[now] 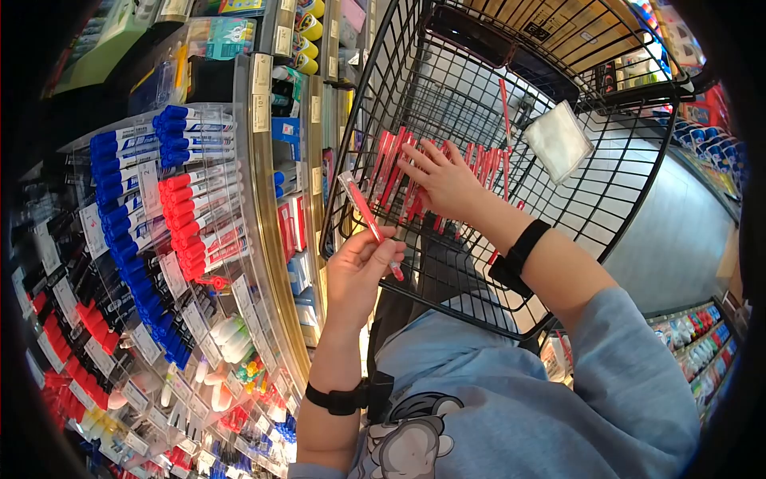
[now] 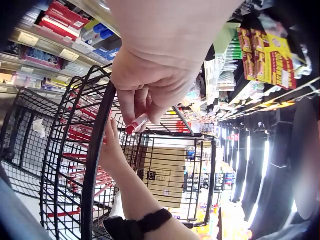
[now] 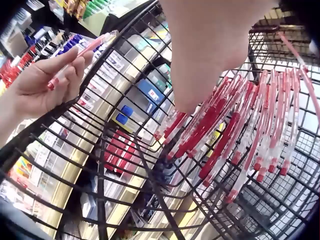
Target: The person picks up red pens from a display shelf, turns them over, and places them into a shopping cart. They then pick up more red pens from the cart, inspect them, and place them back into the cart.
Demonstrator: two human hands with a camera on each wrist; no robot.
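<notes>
My left hand [image 1: 355, 275] pinches a red pen [image 1: 369, 214] in a clear sleeve between thumb and fingers, just outside the near left side of the black wire basket [image 2: 94, 160]. In the left wrist view the pen's red end [image 2: 133, 128] pokes out below the fingers. Inside the basket my right hand [image 1: 447, 185] lies over a row of similar red pens [image 3: 220, 145], its fingers spread and fairly straight. The right wrist view shows the pens side by side along the wire mesh; the right fingertips are hidden there.
A white square packet [image 1: 558, 142] sits farther right in the basket, near a lone upright red pen [image 1: 505, 112]. Shelves on the left carry blue markers [image 1: 120, 215] and red markers [image 1: 182, 211] behind a clear front. A brown cardboard panel [image 1: 570, 28] stands at the basket's far end.
</notes>
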